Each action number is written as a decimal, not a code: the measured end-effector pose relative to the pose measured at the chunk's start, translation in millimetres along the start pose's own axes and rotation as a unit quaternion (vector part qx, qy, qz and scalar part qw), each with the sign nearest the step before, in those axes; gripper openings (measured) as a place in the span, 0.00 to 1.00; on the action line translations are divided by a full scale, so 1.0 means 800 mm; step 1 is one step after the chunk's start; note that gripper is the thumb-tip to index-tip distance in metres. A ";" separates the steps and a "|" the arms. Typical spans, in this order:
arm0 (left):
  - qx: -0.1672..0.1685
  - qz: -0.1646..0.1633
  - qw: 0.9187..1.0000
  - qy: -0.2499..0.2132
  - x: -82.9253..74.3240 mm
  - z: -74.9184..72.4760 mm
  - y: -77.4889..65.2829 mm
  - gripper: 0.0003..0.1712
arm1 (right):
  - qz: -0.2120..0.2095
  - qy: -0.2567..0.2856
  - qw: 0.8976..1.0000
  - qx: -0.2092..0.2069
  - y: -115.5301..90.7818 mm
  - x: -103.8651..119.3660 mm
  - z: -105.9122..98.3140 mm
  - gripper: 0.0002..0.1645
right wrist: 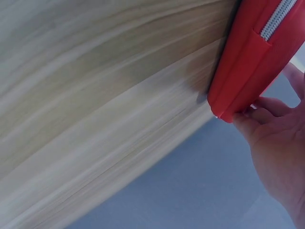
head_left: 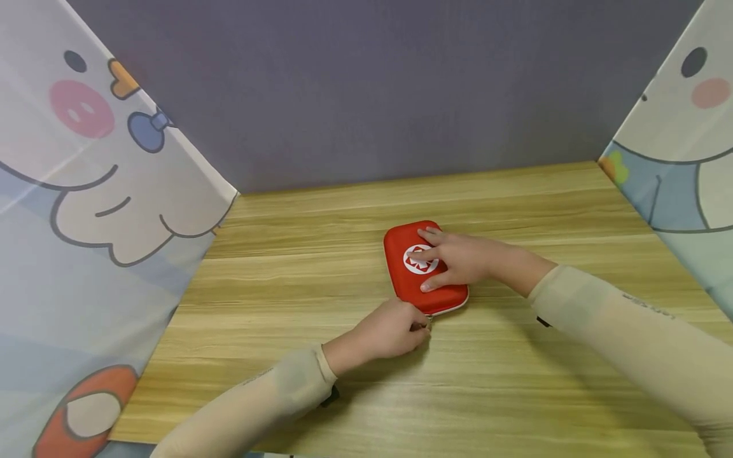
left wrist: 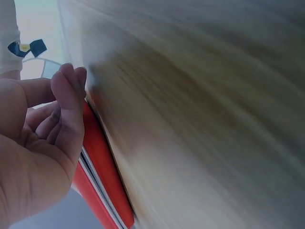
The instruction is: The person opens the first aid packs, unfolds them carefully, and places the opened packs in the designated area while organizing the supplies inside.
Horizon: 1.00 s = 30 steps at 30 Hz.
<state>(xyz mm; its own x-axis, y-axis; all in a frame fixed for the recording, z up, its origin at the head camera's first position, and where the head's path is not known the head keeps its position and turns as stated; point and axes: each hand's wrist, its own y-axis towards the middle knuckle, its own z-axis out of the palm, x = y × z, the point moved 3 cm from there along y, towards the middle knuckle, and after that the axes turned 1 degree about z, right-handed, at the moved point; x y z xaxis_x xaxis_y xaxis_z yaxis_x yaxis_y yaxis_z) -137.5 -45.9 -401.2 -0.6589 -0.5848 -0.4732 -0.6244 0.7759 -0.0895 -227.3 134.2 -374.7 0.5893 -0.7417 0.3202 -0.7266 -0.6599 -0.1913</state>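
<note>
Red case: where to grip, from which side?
Pinch the case by its left and right walls, likely best from above. It lies on the table, so the underside looks blocked, while the walls stand thick enough for fingers. I'd avoid the near end: the left hand is at the zipper pull there. The right hand, spread over the top, must shift.

A red zippered case (head_left: 404,278) bearing a round white emblem (head_left: 421,268) lies near the middle of a worktop (head_left: 286,267) with streaked, yellow-brown wood grain.
</note>
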 end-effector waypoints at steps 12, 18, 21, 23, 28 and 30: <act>-0.041 -0.079 0.996 -0.011 -0.015 0.002 0.008 0.24 | -0.008 -0.010 0.999 -0.050 -0.003 0.004 0.007 0.44; -0.076 -0.080 0.994 0.009 -0.029 0.012 0.026 0.20 | 0.001 -0.019 0.998 -0.067 0.001 0.010 0.007 0.44; -0.080 -0.077 0.994 0.007 -0.034 0.015 0.035 0.21 | 0.000 -0.010 0.998 -0.068 0.003 0.011 0.007 0.44; -0.077 -0.084 0.993 0.004 -0.037 0.015 0.040 0.22 | 0.002 -0.001 0.998 -0.067 0.003 0.011 0.008 0.44; -0.069 -0.089 0.993 0.021 -0.043 0.015 0.048 0.23 | 0.009 0.005 0.998 -0.067 0.001 0.008 0.008 0.44; -0.072 -0.085 0.993 0.037 -0.045 0.015 0.050 0.23 | 0.007 0.005 0.998 -0.067 0.001 0.007 0.008 0.43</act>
<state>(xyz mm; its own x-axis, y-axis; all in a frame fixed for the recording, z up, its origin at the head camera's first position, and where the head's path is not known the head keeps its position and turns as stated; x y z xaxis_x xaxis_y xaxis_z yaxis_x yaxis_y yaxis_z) -133.6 9.1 -398.0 -0.5641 -0.7247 -0.3958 -0.7795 0.6255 -0.0342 -222.2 128.9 -379.0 0.5751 -0.7498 0.3272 -0.7765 -0.6262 -0.0702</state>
